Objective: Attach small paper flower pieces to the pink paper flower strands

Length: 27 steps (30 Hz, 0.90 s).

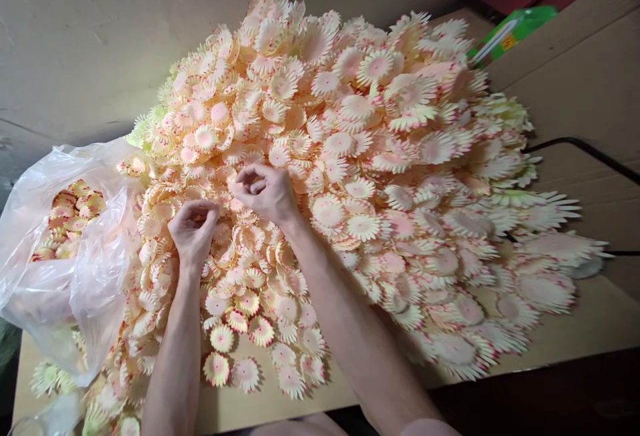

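A large heap of cream and pink fabric flower petals (360, 136) covers a cardboard surface (595, 89). My left hand (193, 229) rests on the heap's near-left part with its fingers curled and pinched on small petal pieces. My right hand (267, 191) sits just to its right, fingers bent and pinching a petal piece at the heap's middle. Exactly what each pinch holds is partly hidden by the fingers. Single petal discs (235, 356) lie flat between my forearms near the front edge.
A clear plastic bag (60, 289) holding more petals (70, 213) lies at the left. A green package (510, 33) rests at the back right. A black cable (590, 153) crosses the cardboard on the right. A pale wall (100, 43) stands behind.
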Motion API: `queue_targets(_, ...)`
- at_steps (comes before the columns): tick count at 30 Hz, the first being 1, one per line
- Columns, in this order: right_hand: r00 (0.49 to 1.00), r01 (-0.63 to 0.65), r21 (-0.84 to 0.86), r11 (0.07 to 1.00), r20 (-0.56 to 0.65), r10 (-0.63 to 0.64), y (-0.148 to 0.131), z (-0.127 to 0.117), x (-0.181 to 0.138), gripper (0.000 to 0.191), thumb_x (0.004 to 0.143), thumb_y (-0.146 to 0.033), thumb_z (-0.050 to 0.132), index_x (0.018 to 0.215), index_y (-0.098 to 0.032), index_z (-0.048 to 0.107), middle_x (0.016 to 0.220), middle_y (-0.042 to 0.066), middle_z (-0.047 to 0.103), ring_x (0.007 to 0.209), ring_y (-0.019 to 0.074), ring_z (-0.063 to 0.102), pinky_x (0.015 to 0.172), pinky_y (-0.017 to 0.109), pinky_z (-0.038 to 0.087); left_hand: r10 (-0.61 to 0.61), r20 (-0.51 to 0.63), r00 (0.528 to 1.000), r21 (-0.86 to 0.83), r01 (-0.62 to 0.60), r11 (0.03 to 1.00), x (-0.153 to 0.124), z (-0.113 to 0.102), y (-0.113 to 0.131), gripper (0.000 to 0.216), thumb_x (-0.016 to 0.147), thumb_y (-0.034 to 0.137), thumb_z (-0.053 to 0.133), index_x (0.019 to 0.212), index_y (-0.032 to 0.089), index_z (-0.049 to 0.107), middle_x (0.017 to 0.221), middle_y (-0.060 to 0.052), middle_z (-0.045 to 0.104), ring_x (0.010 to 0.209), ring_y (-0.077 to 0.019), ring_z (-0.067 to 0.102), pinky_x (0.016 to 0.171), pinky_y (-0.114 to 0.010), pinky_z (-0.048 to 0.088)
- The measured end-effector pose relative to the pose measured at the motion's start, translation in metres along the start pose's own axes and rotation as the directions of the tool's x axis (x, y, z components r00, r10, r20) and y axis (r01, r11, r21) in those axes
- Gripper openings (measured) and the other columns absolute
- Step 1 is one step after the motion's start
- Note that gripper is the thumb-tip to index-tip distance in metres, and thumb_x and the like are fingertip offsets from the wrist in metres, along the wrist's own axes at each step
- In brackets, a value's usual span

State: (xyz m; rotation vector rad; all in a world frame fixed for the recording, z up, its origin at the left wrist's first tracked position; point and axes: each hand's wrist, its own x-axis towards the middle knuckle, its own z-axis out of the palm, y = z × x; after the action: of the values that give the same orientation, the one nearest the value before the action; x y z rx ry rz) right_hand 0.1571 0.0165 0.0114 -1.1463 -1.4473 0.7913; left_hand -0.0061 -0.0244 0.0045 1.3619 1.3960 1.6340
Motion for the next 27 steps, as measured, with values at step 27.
queue_targets(27,0.929,-0.188,0.392,0.900,0.370,0.033,-0.005,-0.007,0.001,0.022,0.066,-0.024,0.081,0.084,-0.013,0.074,0.075,0.004,0.073,0.052,0.0062,0.055,0.046,0.018,0.041,0.041,0.223,0.974,-0.120,-0.014,0.993,0.004,-0.005,0.004,0.017,0.080,0.034,0.076,0.090,0.020,0.077,0.094,-0.006,0.073,0.090,-0.0166,0.070,0.083,-0.029,0.059)
